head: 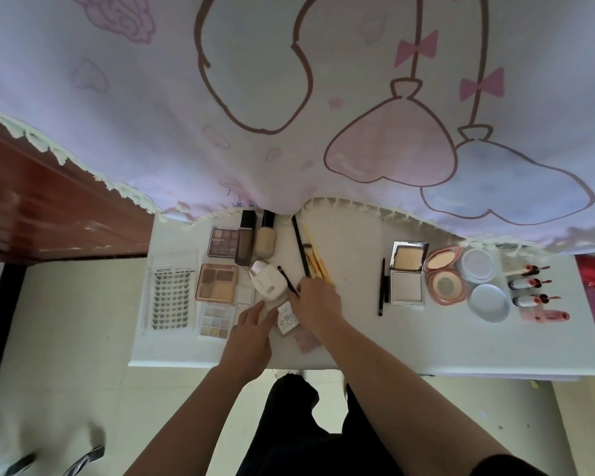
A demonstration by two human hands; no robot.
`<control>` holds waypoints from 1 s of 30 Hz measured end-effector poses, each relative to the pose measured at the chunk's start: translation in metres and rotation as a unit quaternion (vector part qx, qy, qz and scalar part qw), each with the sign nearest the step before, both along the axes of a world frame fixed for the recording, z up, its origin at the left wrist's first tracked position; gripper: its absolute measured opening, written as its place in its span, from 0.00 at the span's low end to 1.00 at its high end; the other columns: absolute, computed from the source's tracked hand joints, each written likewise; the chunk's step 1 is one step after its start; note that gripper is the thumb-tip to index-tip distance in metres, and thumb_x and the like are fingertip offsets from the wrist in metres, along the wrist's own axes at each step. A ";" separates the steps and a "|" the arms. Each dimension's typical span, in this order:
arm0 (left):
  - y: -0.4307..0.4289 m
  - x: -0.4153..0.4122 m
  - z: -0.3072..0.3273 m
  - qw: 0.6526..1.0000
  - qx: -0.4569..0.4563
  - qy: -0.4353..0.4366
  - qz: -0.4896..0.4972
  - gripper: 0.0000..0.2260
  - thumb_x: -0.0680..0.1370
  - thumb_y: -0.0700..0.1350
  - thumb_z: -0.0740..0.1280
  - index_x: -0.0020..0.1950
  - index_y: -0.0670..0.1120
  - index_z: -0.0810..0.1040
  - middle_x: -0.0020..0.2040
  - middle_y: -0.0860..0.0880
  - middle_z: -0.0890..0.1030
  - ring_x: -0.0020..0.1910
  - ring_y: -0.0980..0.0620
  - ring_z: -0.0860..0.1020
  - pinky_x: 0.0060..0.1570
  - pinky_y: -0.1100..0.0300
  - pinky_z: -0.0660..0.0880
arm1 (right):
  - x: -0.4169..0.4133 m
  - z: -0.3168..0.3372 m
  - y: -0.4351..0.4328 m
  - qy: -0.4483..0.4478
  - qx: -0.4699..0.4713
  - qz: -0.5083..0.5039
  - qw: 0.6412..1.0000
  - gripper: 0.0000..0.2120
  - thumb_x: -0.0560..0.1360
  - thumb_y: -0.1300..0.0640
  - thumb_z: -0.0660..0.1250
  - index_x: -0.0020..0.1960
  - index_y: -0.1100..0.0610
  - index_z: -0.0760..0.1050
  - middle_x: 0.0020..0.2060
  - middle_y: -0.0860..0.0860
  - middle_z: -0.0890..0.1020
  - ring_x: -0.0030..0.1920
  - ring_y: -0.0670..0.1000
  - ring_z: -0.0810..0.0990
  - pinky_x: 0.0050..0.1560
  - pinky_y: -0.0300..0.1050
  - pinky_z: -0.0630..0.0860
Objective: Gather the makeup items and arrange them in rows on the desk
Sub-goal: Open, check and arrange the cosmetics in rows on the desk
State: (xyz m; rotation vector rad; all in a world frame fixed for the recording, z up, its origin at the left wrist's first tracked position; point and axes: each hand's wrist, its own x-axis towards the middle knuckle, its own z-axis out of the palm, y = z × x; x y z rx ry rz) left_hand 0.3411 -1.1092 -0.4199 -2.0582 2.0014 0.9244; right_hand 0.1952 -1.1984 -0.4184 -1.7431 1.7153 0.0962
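The right hand [318, 300] is in the middle of the white bench [358, 352]. Its fingers are curled and pinch a thin dark pencil [287, 281], which points to 11 o'clock. Yellow brushes [315, 259] and a long black stick [299, 243] lie just past this hand, at 12 o'clock.

The left hand [251, 333] lies at 8 o'clock from the right hand. Its fingers are straight and hold nothing. Their tips are just beside a white case [267, 281].

At 9 o'clock on the bench sit a lash tray [170, 292], a brown eye palette [217, 281] and two bottles [255, 240].

At 3 o'clock sit a square powder box [407, 271], a pink round compact [445, 274], a white jar [478, 264] and red lip tubes [529, 281], in rows.

A paper slip [287, 319] lies between the two hands.
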 end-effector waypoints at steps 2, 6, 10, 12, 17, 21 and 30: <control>0.001 0.004 -0.001 1.000 0.007 -0.007 -0.004 0.28 0.77 0.36 0.57 0.78 0.51 0.62 0.78 0.44 0.59 0.75 0.42 0.57 0.67 0.46 0.68 | 0.005 0.002 -0.002 0.008 0.005 -0.001 1.000 0.14 0.81 0.45 0.62 0.54 0.57 0.76 0.48 0.52 0.79 0.49 0.53 0.80 0.41 0.44 0.72; 0.001 0.006 -0.001 1.000 0.021 -0.022 -0.007 0.29 0.78 0.37 0.56 0.78 0.53 0.59 0.79 0.46 0.57 0.76 0.43 0.56 0.68 0.46 0.67 | 0.010 0.000 0.001 0.018 0.022 -0.024 0.999 0.10 0.81 0.52 0.63 0.54 0.57 0.78 0.49 0.53 0.80 0.48 0.52 0.81 0.42 0.44 0.75; -0.002 0.001 0.005 0.999 0.031 -0.041 -0.015 0.28 0.79 0.38 0.56 0.79 0.53 0.58 0.79 0.47 0.55 0.76 0.43 0.54 0.69 0.46 0.66 | 0.005 0.001 0.006 0.033 0.020 -0.016 0.999 0.08 0.81 0.54 0.63 0.56 0.58 0.76 0.51 0.53 0.79 0.49 0.51 0.81 0.45 0.43 0.77; -0.003 0.000 0.006 0.998 0.042 -0.036 -0.013 0.27 0.80 0.38 0.55 0.79 0.53 0.58 0.79 0.47 0.55 0.77 0.43 0.54 0.70 0.46 0.65 | -0.001 0.004 0.008 0.030 0.020 -0.009 0.999 0.08 0.82 0.55 0.62 0.57 0.58 0.75 0.53 0.53 0.79 0.50 0.51 0.81 0.46 0.42 0.76; -0.019 -0.001 0.016 0.986 -0.022 0.090 0.137 0.15 0.82 0.44 0.60 0.68 0.47 0.75 0.66 0.44 0.75 0.63 0.47 0.72 0.58 0.56 0.71 | -0.019 0.023 0.011 -0.051 -0.005 -0.022 0.998 0.13 0.83 0.48 0.58 0.61 0.54 0.73 0.57 0.51 0.77 0.54 0.53 0.79 0.54 0.48 0.76; -0.054 -0.022 0.071 0.892 -0.058 0.284 0.346 0.12 0.82 0.51 0.60 0.53 0.48 0.81 0.48 0.48 0.81 0.46 0.51 0.77 0.45 0.57 0.72 | -0.034 0.054 0.015 -0.140 -0.011 -0.003 0.990 0.11 0.82 0.46 0.59 0.59 0.51 0.74 0.51 0.47 0.81 0.50 0.48 0.79 0.54 0.47 0.77; -0.092 -0.055 0.132 0.668 -0.015 0.577 0.470 0.10 0.78 0.48 0.68 0.48 0.42 0.83 0.40 0.47 0.82 0.38 0.53 0.75 0.37 0.61 0.71 | -0.071 0.118 0.019 -0.270 0.024 -0.068 0.960 0.17 0.82 0.40 0.56 0.45 0.47 0.78 0.36 0.47 0.79 0.37 0.47 0.76 0.42 0.43 0.72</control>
